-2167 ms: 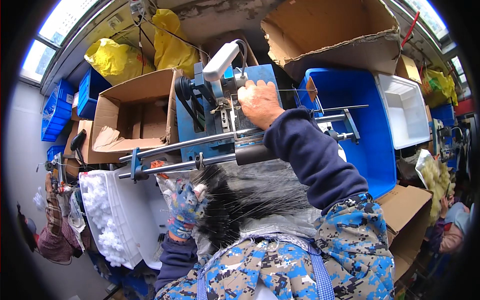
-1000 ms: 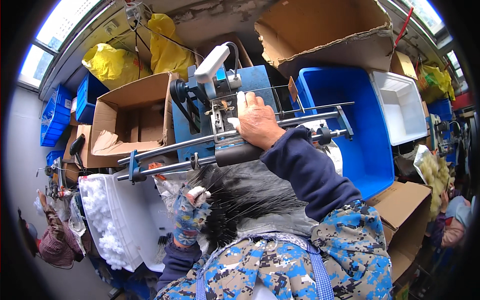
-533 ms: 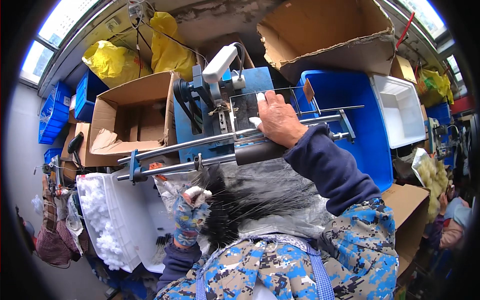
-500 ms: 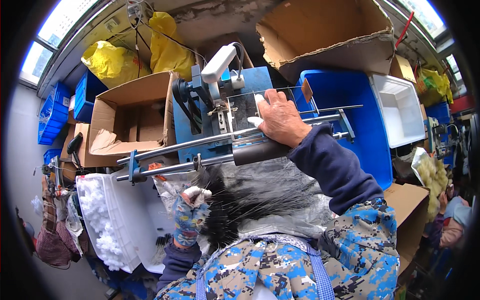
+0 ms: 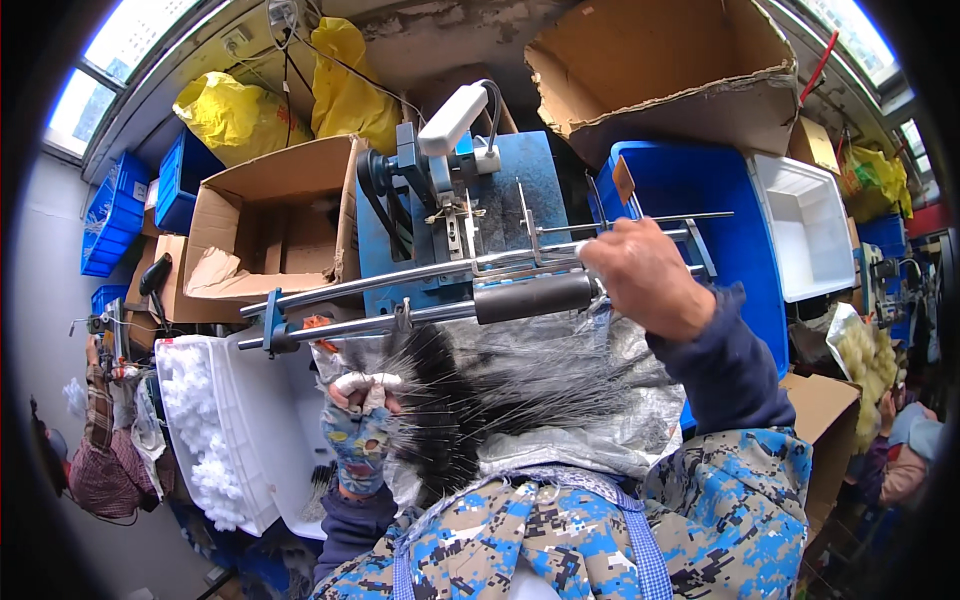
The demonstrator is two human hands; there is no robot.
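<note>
1. My right hand (image 5: 648,278) is closed around the right end of the metal rails (image 5: 440,285), just beside the black roller (image 5: 532,297) on the blue machine (image 5: 470,215).
2. My left hand (image 5: 358,430), in a patterned glove, grips the black bristle bundle (image 5: 470,400) at its left edge, below the rails.
3. The bristles lie spread across my lap on silvery sheeting (image 5: 640,420).

We are seeing daylight coming through windows (image 5: 130,40) at top left | a grey wall (image 5: 45,250) standing left | stacked blue crates (image 5: 115,210) leaning against it | open cardboard boxes (image 5: 280,225) crowding the room.
</note>
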